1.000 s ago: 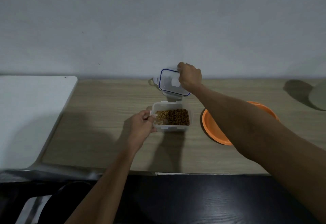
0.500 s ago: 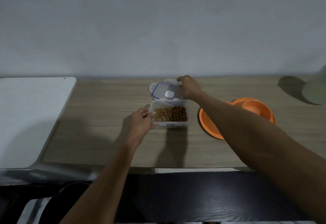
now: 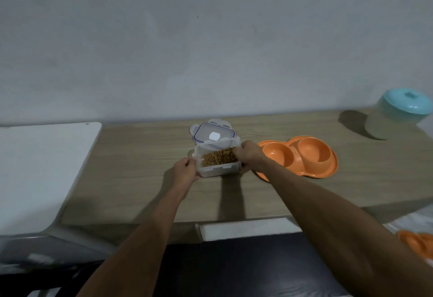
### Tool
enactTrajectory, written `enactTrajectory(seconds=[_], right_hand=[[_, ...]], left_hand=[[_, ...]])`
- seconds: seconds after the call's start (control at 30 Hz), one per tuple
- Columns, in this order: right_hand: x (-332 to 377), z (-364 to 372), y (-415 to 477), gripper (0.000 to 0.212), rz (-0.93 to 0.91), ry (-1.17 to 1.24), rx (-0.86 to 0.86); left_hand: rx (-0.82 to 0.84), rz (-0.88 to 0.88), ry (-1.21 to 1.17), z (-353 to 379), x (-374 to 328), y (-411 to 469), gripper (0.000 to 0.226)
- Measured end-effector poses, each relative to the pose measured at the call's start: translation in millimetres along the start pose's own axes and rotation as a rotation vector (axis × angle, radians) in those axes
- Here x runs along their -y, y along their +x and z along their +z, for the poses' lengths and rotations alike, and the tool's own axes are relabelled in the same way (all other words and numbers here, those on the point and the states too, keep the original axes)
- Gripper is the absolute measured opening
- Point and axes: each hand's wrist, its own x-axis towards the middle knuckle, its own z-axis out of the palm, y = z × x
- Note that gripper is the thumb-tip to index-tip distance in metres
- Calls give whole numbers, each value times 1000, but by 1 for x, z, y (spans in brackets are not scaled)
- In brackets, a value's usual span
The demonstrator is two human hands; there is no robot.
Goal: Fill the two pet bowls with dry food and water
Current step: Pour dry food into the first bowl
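Note:
A clear plastic food container with brown dry kibble inside sits on the wooden table, lid off. My left hand grips its left end and my right hand grips its right end. Its clear lid with a blue seal lies flat just behind it. To the right lies an orange double pet bowl, both wells empty; my right forearm covers its front left edge.
A translucent water jug with a teal lid stands at the far right near the wall. A white surface adjoins the wooden table on the left. A second orange bowl shows at the lower right edge.
My right hand laid the lid down flat behind the container, let go of it, and took hold of the container's right end. The left hand stayed on the left end.

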Motion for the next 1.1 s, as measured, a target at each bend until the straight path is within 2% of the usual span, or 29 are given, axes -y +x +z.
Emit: enactTrajectory(seconds=[0.1, 0.17, 0.33, 0.47, 0.63, 0.7, 0.8, 1.1], right_hand=[[2, -23, -5, 27, 23, 182, 2], [0, -47, -10, 27, 17, 253, -52], [-20, -116, -31, 28, -6, 330, -173], [-44, -153, -52, 31, -66, 321, -333], [-66, -169, -71, 36, -110, 214, -549], [-72, -169, -72, 39, -139, 121, -634], [-78, -166, -71, 40, -176, -41, -749], [-87, -149, -74, 34, -256, -191, -802]], left_hand=[[-2, 1, -14, 11, -2, -7, 39], [8, 15, 6, 23, -7, -14, 43], [163, 275, 444, 60, -22, -35, 21], [307, 429, 669, 97, -18, -39, 53], [332, 694, 922, 125, -10, -35, 69], [332, 722, 974, 134, -5, -29, 74], [326, 708, 1003, 142, 4, -27, 69], [283, 667, 1035, 150, 18, -15, 71]])
